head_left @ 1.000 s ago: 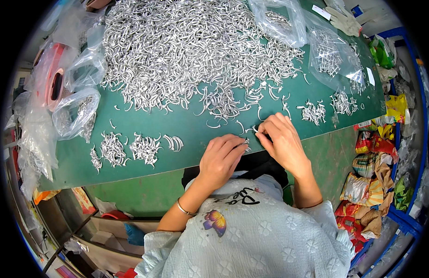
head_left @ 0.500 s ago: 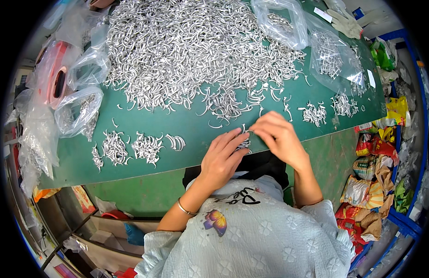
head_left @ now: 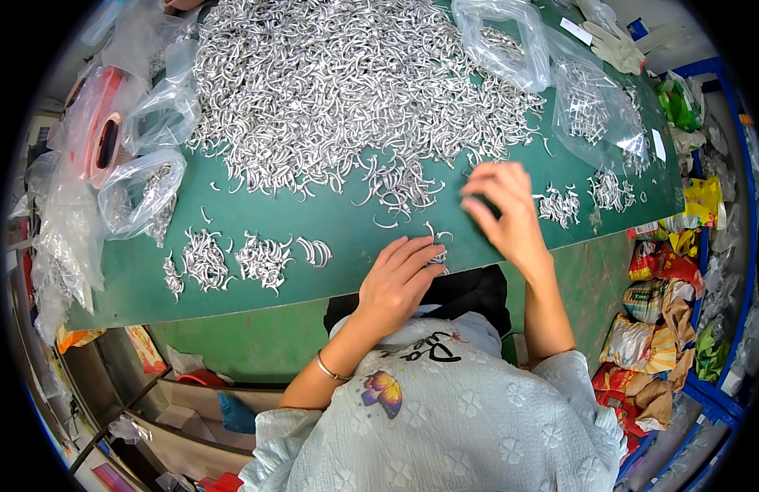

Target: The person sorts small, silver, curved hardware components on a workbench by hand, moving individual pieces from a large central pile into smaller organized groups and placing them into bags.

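Observation:
My left hand (head_left: 398, 283) lies palm down at the near table edge, fingers stretched out. Its fingertips touch a small cluster of curved silvery metal pieces (head_left: 438, 256), which they partly cover. My right hand (head_left: 507, 215) hovers over the green tabletop (head_left: 347, 234), thumb apart from its bent fingers, and nothing shows between them. Beyond both hands spreads a big heap of the same curved pieces (head_left: 338, 98), with a looser clump (head_left: 404, 184) at its near side.
Small piles of pieces (head_left: 263, 261) line the near left, and others (head_left: 558, 204) sit at the right. Clear plastic bags (head_left: 141, 197) and a pink object (head_left: 105, 123) stand at the left. A glove (head_left: 616, 49) lies far right. Blue shelving (head_left: 716, 385) holds colourful packages.
My right hand has lifted away from the small cluster and moved right and slightly farther out, its thumb and fingers parting. My left hand stays nearly in place.

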